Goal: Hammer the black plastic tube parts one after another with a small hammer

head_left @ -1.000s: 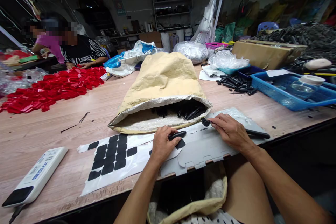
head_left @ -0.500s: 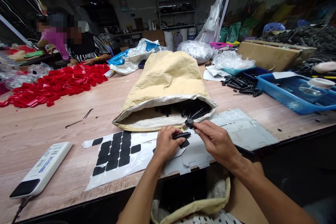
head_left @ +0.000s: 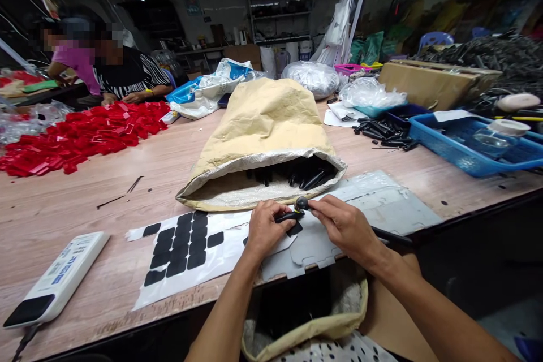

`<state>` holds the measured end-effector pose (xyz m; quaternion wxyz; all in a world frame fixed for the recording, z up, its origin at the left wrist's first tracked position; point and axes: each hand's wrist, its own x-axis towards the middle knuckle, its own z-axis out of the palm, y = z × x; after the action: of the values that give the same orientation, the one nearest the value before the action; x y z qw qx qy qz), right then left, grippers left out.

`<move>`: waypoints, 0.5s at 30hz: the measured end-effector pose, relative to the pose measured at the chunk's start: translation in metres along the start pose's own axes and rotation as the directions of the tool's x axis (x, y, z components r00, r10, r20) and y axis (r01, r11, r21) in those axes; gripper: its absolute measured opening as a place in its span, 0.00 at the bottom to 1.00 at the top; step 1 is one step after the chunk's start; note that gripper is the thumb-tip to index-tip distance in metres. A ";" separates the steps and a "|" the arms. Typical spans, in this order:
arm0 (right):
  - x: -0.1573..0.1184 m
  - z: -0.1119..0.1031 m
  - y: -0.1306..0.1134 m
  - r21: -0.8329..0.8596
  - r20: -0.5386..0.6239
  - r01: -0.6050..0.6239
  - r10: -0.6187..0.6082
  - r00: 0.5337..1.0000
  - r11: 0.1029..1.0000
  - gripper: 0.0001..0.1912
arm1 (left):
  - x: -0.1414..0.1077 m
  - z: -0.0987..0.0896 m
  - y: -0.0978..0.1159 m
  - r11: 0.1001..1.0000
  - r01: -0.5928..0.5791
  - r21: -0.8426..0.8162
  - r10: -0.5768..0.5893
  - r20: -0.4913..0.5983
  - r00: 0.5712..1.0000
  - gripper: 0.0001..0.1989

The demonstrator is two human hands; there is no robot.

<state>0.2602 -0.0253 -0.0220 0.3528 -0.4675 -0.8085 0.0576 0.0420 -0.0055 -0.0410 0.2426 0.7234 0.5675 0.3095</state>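
Near the table's front edge, my left hand [head_left: 267,227] is closed on a black tube [head_left: 289,216] that points right. My right hand [head_left: 345,225] pinches a small tool with a round black head [head_left: 301,203], whose yellowish lower end touches the tube's right end. Just behind both hands lies a yellow sack [head_left: 267,124], its mouth facing me and black parts [head_left: 311,174] inside. A white sheet with rounded black squares [head_left: 180,243] is left of my left hand. Under my hands is a grey board [head_left: 382,203].
A heap of red pieces [head_left: 85,136] covers the left. At the front left lies a white device [head_left: 59,277] with a cable. Blue basket [head_left: 462,147] and black tubes [head_left: 388,133] are on the right. Another open sack [head_left: 318,334] sits below the edge. Two people work at back left.
The tool in my right hand has come against the end of the black tube; before, it was held just above it. The whole view has shifted slightly.
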 end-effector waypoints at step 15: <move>-0.010 -0.023 0.101 -0.063 0.055 0.053 -0.050 0.997 0.997 0.13 | -0.001 -0.005 0.003 0.997 -0.009 0.078 0.004 0.067 0.998 0.19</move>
<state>0.3501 0.0179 -0.0527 0.3174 -0.4558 -0.8309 0.0348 0.0399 -0.0074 -0.0355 0.2317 0.7442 0.5683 0.2637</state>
